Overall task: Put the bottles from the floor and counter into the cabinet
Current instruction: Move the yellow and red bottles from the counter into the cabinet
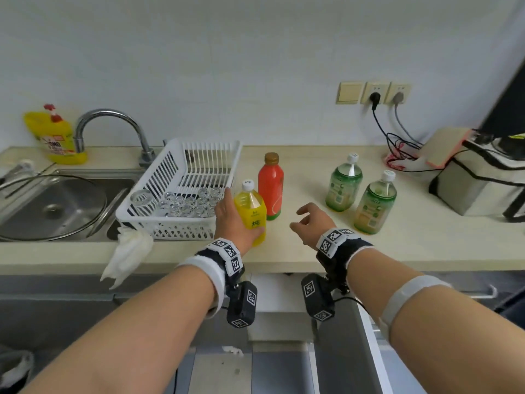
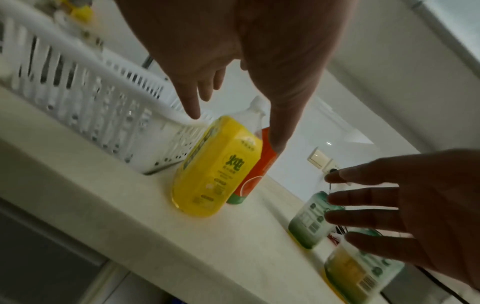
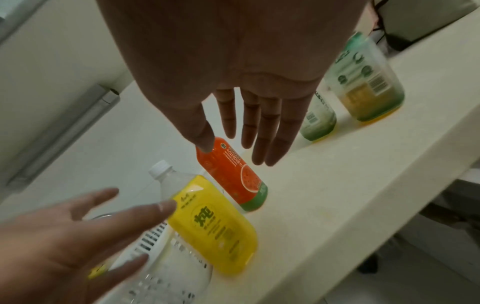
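A yellow bottle (image 1: pixel 251 209) (image 2: pixel 218 170) (image 3: pixel 215 224) with a white cap stands on the counter (image 1: pixel 312 251) beside the white basket. My left hand (image 1: pixel 241 214) (image 2: pixel 233 131) (image 3: pixel 140 224) reaches round it with straight, spread fingers and thumb, not closed on it. Just behind stands a red bottle (image 1: pixel 271 186) (image 3: pixel 233 174). My right hand (image 1: pixel 297 220) (image 3: pixel 233 152) hovers with nothing in it to the right of the red bottle, fingers extended. Two green bottles (image 1: pixel 343 186) (image 1: pixel 375 206) stand further right.
A white dish basket (image 1: pixel 181 155) with several glasses sits left of the bottles, over the sink (image 1: pixel 56 206) edge. A cloth (image 1: pixel 127 257) hangs off the counter front. A yellow detergent bottle (image 1: pixel 56 137) stands behind the tap. A bag (image 1: pixel 477 189) and cables occupy the right end.
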{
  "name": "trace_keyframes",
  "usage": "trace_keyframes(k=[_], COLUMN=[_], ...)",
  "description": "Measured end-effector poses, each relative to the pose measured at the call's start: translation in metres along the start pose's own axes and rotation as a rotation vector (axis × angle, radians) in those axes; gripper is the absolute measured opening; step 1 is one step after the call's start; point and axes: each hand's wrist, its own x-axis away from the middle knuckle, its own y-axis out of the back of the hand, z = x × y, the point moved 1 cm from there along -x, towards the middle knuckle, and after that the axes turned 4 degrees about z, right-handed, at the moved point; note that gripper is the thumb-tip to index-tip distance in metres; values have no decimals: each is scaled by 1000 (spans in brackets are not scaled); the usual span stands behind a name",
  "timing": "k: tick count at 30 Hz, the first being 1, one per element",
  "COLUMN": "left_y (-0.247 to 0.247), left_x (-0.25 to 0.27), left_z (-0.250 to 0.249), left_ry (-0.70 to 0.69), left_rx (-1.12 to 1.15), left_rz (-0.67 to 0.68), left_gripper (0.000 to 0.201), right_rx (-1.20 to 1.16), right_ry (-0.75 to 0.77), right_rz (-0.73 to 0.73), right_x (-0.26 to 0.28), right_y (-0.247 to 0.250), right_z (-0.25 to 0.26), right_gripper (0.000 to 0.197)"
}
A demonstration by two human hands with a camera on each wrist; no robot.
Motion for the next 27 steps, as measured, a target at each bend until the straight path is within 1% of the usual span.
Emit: trace_keyframes(k=[2,4,7,10,12,14,16,17,20,23,27], left_y=[-12,-25,-37,-43,-45,-46,-46,-46,-45,-44,-44], left_x=[-18,-34,-58,-80,-89,-95,-97,-98,-93,-73,-24], left_z=[13,28,49,64,70,76,77,77,75,71,67], left_ry=[47,59,34,-5,-18,-14,-11,-10,-17,-43,-65], left_rx=[47,97,183,262,299,310,292,279,253,263,283], left_rz=[37,51,38,66,99,117,125,130,146,194,230], left_gripper=[130,128,121,121,120,114,109,109,107,105,98], right_rx=[-26,-62,-111,-213,-266,-256,-238,-237,-251,-256,-287], right_ry=[-27,-45,-62,-55,-44,-55,-56,-54,-51,-45,-30], right_rz=[1,-16,-35,-53,-62,-58,-89,-113,-156,-152,-150], right_x=[-24,-50,-93,-132,-153,-166,-170,-168,-152,-121,-60], right_y=[-7,-15,-28,-40,-45,-50,-52,-52,-51,-45,-40], right_z=[4,9,18,29,34,34,31,29,22,10,-12], right_gripper=[54,67,85,100,101,90,77,74,75,74,73])
